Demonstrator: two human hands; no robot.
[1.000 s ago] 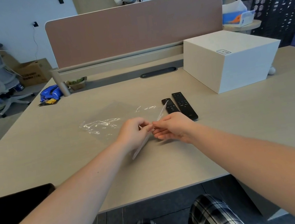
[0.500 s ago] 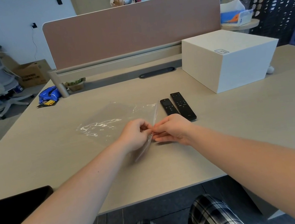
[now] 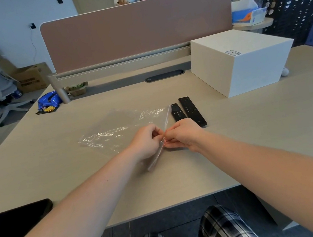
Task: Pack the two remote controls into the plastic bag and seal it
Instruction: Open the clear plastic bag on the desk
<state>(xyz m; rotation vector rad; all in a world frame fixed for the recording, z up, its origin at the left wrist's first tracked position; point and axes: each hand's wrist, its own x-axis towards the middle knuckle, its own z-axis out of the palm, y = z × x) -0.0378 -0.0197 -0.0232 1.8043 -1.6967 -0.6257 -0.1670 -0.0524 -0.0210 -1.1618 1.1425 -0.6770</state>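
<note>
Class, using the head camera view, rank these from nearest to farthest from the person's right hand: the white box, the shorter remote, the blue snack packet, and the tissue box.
From the right hand:
1. Shorter remote, just beyond the knuckles.
2. White box, farther back on the right.
3. Blue snack packet, far left by the divider post.
4. Tissue box, off the desk, on a round table behind.

Bright, even daylight, wide-angle view with soft detail

Light falls diffusely over the counter (image 3: pixel 253 125), leaving only faint shadows under the forearms and beside the white box (image 3: pixel 244 59). The plastic bag (image 3: pixel 113 130) throws small white glints off its creases. Straight lines bow toward the frame's edges, and the forearms swell near the bottom corners. Far background looks slightly soft; fine detail is smeared by compression.
</note>
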